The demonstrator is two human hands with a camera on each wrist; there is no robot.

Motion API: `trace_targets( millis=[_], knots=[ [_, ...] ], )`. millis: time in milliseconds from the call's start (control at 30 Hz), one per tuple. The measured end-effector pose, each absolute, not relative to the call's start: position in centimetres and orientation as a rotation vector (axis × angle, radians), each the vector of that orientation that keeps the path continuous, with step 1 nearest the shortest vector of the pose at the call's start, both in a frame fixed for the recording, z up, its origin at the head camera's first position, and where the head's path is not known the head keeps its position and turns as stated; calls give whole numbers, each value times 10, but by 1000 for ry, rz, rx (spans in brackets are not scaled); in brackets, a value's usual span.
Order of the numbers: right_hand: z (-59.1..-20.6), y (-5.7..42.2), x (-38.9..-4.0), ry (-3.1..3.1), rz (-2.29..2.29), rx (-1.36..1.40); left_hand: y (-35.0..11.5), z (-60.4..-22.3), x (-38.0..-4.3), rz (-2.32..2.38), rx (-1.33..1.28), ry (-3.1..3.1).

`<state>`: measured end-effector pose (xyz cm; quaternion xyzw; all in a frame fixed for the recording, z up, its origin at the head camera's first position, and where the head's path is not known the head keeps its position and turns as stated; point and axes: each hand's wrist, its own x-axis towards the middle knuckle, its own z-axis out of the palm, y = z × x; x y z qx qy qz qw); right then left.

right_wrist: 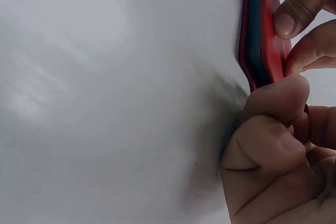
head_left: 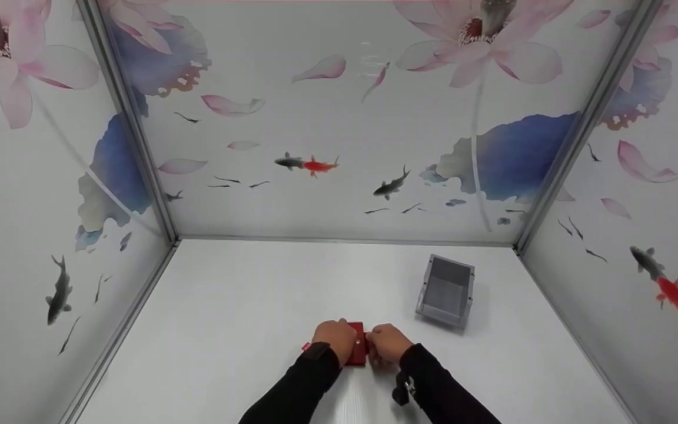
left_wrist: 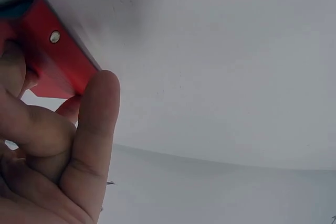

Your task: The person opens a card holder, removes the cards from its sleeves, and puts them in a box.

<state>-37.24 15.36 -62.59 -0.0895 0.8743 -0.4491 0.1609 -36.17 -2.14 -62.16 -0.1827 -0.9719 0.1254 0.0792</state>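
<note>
A red card wallet (head_left: 360, 355) with a round metal snap stud (left_wrist: 55, 36) and a dark teal inside lies at the front middle of the white table. My left hand (head_left: 335, 338) grips it from the left, thumb and fingers on its red cover. My right hand (head_left: 389, 343) pinches the wallet's right edge with thumb and curled fingers. In the right wrist view both hands meet at the wallet (right_wrist: 270, 51), whose dark inner layers show along its side. A small red piece (head_left: 306, 347) peeks out left of my left hand.
On the white table (head_left: 256, 294), a grey plastic bin (head_left: 442, 316) stands beyond my right hand, to the right. White panels with printed flowers and fish enclose the table at the back and both sides, joined by metal posts (head_left: 586, 126).
</note>
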Motion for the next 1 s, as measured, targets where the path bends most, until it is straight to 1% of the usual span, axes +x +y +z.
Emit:
trace_targets(
  millis=[167, 300, 500, 533, 600, 767, 867, 1000],
  knots=[
    [-622, 156, -374, 2576, -1150, -193, -23, -621, -362, 359, -563, -2916],
    [-629, 160, -383, 2627, -1043, -160, -23, -622, -363, 338, -557, -2921],
    [-685, 172, -412, 2868, -836, -235, -25, -624, -362, 220, -569, -2908],
    [-688, 172, -412, 2916, -820, -255, -26, -624, -363, 198, -575, -2908],
    [-681, 168, -405, 2986, -835, -280, -27, -624, -363, 177, -585, -2907],
    [-640, 151, -374, 3044, -835, -363, -26, -627, -360, 118, -580, -2924],
    [-632, 146, -370, 3034, -807, -383, -26, -629, -358, 100, -570, -2927],
    [-629, 145, -374, 3008, -819, -419, -28, -629, -358, 125, -591, -2938]
  ],
)
